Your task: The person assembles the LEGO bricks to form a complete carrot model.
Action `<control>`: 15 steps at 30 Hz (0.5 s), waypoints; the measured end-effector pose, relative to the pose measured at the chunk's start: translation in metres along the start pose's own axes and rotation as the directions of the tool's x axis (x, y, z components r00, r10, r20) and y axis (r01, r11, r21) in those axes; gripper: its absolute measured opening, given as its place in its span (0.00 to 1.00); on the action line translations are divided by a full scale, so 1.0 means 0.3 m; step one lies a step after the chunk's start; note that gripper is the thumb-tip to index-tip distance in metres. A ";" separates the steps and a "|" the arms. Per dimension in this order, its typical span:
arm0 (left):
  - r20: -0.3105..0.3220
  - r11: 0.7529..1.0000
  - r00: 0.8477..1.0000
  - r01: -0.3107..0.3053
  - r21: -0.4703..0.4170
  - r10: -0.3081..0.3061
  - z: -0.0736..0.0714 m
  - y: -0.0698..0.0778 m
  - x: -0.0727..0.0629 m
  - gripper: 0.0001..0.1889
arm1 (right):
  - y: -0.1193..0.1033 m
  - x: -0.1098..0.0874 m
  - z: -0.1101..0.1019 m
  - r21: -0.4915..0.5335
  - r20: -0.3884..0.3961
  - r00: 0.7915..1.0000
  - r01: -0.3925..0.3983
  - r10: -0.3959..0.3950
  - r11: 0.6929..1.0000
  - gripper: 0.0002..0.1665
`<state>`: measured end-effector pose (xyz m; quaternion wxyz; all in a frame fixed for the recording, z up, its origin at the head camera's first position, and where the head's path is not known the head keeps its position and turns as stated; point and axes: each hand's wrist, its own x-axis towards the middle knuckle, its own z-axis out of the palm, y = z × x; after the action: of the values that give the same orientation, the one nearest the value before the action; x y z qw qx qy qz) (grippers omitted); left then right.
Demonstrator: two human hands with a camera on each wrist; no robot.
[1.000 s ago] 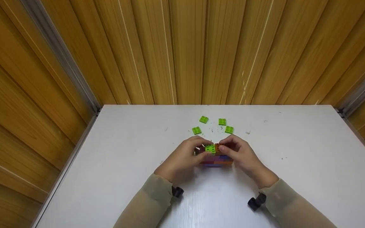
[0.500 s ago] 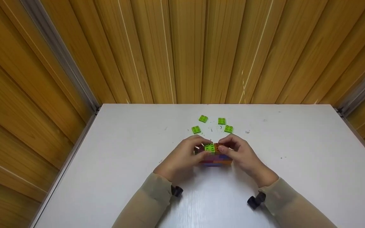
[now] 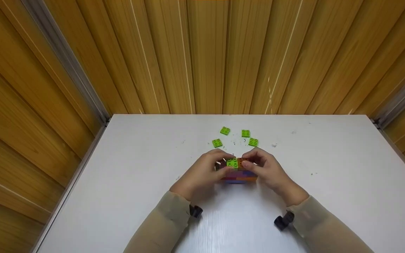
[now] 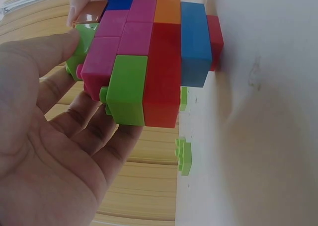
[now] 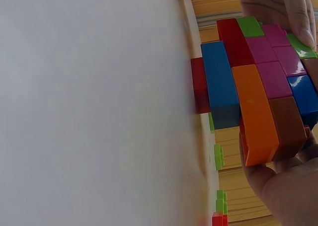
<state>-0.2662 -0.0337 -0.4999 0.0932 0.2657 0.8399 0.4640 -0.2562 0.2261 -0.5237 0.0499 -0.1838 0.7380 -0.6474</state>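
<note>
From where I stand, the stack of bricks [image 3: 238, 174] sits in the middle of the bench [image 3: 135, 158], between the person's hands. The left hand [image 3: 206, 172] has the green brick [image 3: 232, 163] on top pinched between thumb and forefinger, with its other fingers bent round behind the stack. The right hand [image 3: 269, 172] pinches the brown brick [image 4: 90, 12] just beside it, thumb on the near side; where its rear fingertips end I cannot tell.

With one hand at each end, neither side of the stack goes without support, and I'd guess that is the point. The stack grows wider as it rises: a short red brick [image 4: 214, 42] is the foot, apparently on the bench, with a longer blue brick [image 4: 195, 44] over it, then a row of long red and orange bricks. A shape so heavy at the top would probably tip if pressed off-centre, so the paired grip makes sense.

Beyond the hands, four loose green bricks [image 3: 245, 133] lie apart from one another, studs up. They seem placed within easy reach yet out of the way of the fingers. A wood-patterned wall [image 3: 206, 56] stands behind.
</note>
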 end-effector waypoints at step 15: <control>0.003 1.000 1.000 0.007 0.000 -0.007 -0.003 0.006 -0.001 0.16 | -0.002 0.006 -0.002 -0.049 0.010 1.000 0.018 -0.017 0.999 0.13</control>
<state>-0.2657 -0.0336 -0.4979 0.0960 0.2632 0.8407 0.4633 -0.2579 0.2260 -0.5228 0.0432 -0.1947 0.7517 -0.6286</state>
